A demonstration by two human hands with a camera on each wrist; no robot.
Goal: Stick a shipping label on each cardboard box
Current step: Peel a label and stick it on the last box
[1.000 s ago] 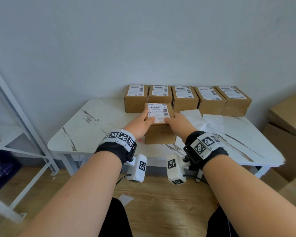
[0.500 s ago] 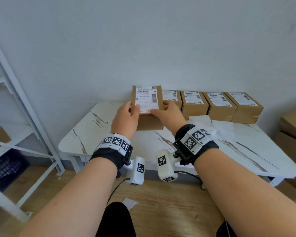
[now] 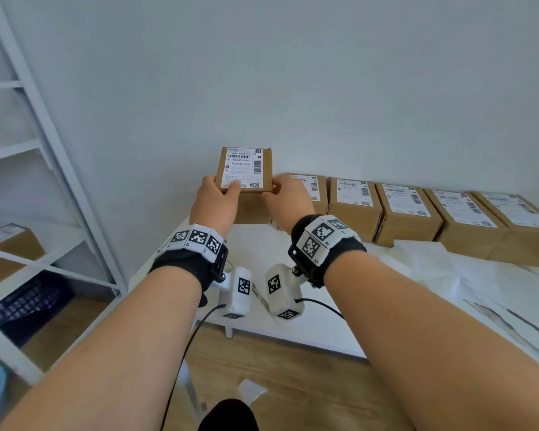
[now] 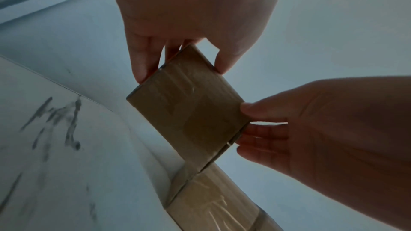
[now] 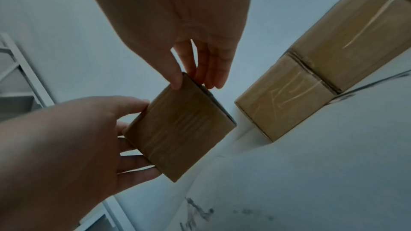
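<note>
A small cardboard box (image 3: 246, 199) with a white shipping label (image 3: 242, 168) on its top hangs in the air close to the wall. It is just left of a row of several labelled boxes (image 3: 353, 206) and higher than them. My left hand (image 3: 221, 194) grips its left side with the thumb on the label's corner. My right hand (image 3: 277, 189) grips its right side. In the left wrist view the box (image 4: 189, 108) sits between my left hand's thumb and fingers (image 4: 142, 69). In the right wrist view the box (image 5: 180, 129) is pinched by my right hand (image 5: 195, 82).
The row stands along the wall on a white marble-patterned table (image 3: 262, 253). Loose white sheets (image 3: 433, 262) lie on the table to the right. A white metal shelf (image 3: 59, 169) at the left holds another cardboard box (image 3: 10, 247), with a dark crate (image 3: 25, 303) below it.
Both hands have lifted the labelled box off the table's middle and carried it back and left to the wall, beside the row's left end.
</note>
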